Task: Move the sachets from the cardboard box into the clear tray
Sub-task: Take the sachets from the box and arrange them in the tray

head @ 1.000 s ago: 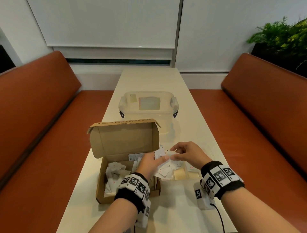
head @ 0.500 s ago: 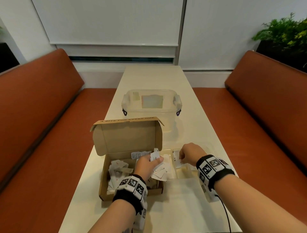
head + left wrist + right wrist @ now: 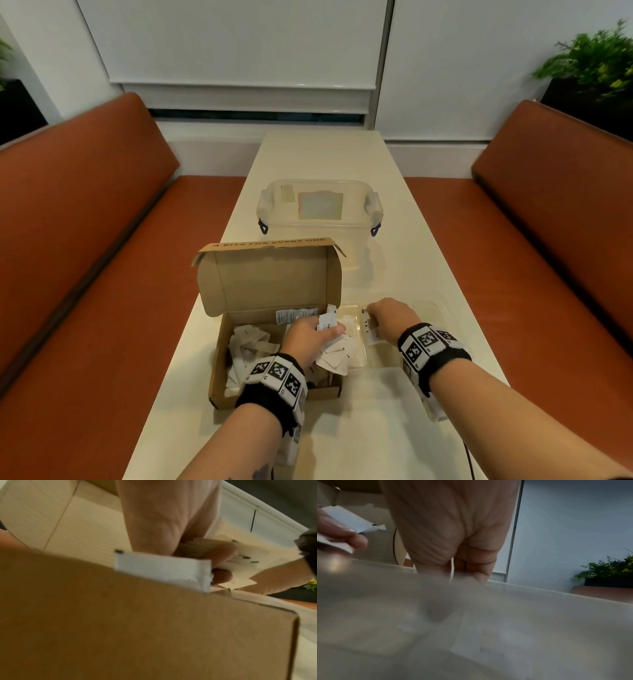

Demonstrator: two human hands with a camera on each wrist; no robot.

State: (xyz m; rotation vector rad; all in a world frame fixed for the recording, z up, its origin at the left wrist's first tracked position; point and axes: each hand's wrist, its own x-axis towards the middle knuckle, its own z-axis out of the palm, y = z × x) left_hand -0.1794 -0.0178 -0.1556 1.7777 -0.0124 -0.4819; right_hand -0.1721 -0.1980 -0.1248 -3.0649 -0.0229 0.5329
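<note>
The left hand [image 3: 310, 337] has its grip closed round a loose bunch of sachets [image 3: 334, 354] over the right edge of the box [image 3: 274, 394], which lies at the bench's [image 3: 370, 428] near left side; more sachets remain inside. The right hand [image 3: 390, 317] reaches down into the tray [image 3: 431, 308] just right of the box, apparently setting a sachet there; its grip cannot be made out. The sachets look light, thin, flexible and likely slippery: pinch them flat across their faces.
</note>
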